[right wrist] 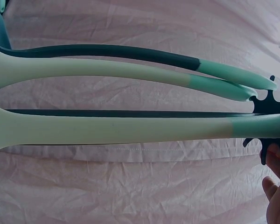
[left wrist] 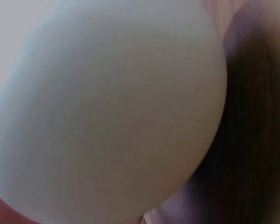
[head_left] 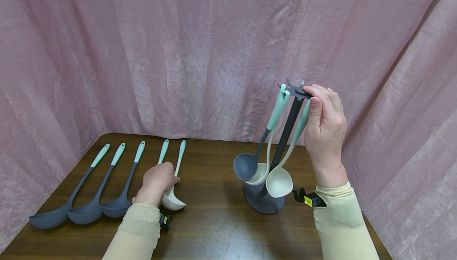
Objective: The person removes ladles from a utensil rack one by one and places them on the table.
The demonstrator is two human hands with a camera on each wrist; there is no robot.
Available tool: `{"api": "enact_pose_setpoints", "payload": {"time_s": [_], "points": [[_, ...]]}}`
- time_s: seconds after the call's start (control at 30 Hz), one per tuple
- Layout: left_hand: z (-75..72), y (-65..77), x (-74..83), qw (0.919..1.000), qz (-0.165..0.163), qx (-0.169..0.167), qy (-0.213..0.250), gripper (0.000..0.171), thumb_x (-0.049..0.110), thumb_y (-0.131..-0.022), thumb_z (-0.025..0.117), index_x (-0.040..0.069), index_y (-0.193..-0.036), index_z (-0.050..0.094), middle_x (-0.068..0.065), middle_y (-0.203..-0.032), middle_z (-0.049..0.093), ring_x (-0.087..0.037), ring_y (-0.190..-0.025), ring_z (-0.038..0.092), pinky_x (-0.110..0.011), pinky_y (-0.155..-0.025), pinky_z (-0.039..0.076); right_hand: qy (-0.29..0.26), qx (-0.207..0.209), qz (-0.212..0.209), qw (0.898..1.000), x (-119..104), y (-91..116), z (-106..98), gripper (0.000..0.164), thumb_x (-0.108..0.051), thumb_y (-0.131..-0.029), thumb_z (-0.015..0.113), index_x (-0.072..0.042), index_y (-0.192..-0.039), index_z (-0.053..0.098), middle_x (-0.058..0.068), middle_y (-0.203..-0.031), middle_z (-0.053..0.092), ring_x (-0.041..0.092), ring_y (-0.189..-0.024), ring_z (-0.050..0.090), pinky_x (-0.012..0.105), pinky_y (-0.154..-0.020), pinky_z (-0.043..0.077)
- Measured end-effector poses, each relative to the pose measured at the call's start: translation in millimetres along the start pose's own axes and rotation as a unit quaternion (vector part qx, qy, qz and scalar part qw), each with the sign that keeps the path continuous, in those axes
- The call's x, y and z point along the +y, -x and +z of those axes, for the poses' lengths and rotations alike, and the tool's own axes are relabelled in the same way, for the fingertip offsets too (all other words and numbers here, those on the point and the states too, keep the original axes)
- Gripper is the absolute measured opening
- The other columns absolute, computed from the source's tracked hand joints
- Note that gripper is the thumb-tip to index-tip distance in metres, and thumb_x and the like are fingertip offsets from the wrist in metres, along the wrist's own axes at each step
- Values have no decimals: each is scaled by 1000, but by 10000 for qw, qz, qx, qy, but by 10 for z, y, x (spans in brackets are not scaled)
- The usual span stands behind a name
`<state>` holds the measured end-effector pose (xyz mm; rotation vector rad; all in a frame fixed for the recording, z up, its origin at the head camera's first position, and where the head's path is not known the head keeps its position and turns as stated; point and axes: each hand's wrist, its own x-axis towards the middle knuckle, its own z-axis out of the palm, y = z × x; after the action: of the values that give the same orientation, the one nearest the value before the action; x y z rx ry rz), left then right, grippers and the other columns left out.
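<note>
My left hand (head_left: 157,182) is on two white ladles with mint handles lying on the table. It covers the middle of the left white ladle (head_left: 163,151), and its thumb crosses the neck of the right white ladle (head_left: 173,202). Its curled fingers are hidden. A white bowl (left wrist: 112,116) fills the left wrist view. My right hand (head_left: 326,129) is at the top of a dark utensil stand (head_left: 292,119), thumb and fingers around the upper end of a hanging white ladle (head_left: 280,182). A grey ladle (head_left: 246,167) and another white ladle (head_left: 258,176) also hang there.
Several grey ladles (head_left: 119,204) with mint handles lie side by side on the left of the brown wooden table (head_left: 210,228). Pink curtains (head_left: 214,54) hang behind and at both sides. The round stand base (head_left: 262,204) sits on the table at right.
</note>
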<state>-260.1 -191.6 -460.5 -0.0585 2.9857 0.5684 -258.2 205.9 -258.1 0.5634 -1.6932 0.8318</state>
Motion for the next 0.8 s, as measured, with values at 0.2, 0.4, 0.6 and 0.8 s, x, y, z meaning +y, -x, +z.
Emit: {"api": "enact_pose_setpoints", "payload": {"time_s": [0.2,0.4,0.6,0.8], "points": [[-11,12,-7,10000,10,-30,-5,28,21,-99,83,10,-78,70,-4,-72,64,-24,-67,61,-42,-62,49,-30,28,13,10000,0,1,0,53,-49,-115,52,-7,-130,80,16,-129,74,30,-130,66,45,-124,38],[-9,11,-11,10000,15,-42,-53,27,22,-99,83,10,-79,70,-4,-73,64,-24,-68,61,-43,-63,50,-41,9,19,10000,1,3,-3,52,-48,-115,53,-7,-130,80,16,-129,74,30,-130,65,46,-124,38],[-33,11,-14,10000,8,-46,-86,30,24,-99,82,12,-75,71,-3,-71,64,-25,-68,61,-44,-63,50,-41,-5,15,10000,-3,-1,-5,52,-48,-116,53,-6,-130,80,16,-129,74,30,-130,65,45,-124,38],[-119,46,2,10000,15,-20,-56,38,27,-101,79,14,-67,68,-2,-65,61,-23,-65,59,-42,-61,47,-46,-23,21,10000,6,-4,4,46,-42,-116,55,-6,-131,79,16,-129,74,30,-130,65,45,-124,38]]}}
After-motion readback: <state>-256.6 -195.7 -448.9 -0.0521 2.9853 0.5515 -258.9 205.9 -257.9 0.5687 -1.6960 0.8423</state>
